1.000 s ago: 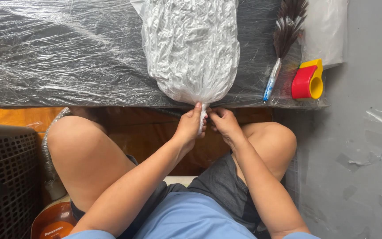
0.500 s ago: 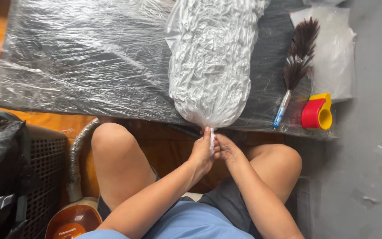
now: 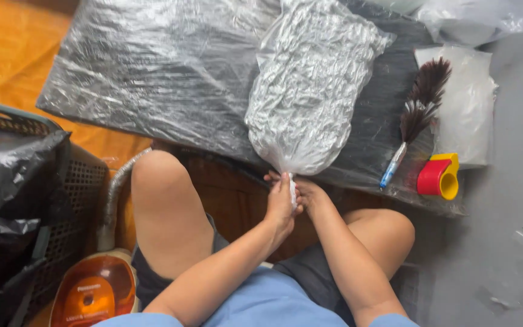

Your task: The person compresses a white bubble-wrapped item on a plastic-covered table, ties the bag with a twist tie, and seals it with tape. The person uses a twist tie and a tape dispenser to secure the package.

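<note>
A low bench [image 3: 152, 91] wrapped in clear, crinkled plastic film over a dark top fills the upper part of the head view, with orange floor to its left and grey floor to its right. On it lies a clear plastic bag [image 3: 310, 91] stuffed with something pale and crumpled; its long axis runs from the far side of the bench toward the person, leaning slightly to the right at the far end, and its gathered neck points down over the near edge of the bench between the person's bare knees. The left hand [image 3: 281, 203] and right hand [image 3: 307, 195] meet at that neck, both sets of fingers clenched around the twisted plastic and a thin white strip hanging from it, the two hands touching each other. To the right of the bag, well clear of it, a dark feather duster [image 3: 419, 112] with a blue and white handle lies on the bench, its feathers pointing away from the person. Just beside the handle's near end sits a red and yellow tape dispenser [image 3: 438, 177]. Behind these lies a flat stack of clear plastic bags [image 3: 473, 106]. At the left stand a dark mesh basket [image 3: 62, 200] holding a black plastic bag [image 3: 13, 175], and an orange vacuum cleaner [image 3: 95, 290] with a grey hose [image 3: 116, 194].
</note>
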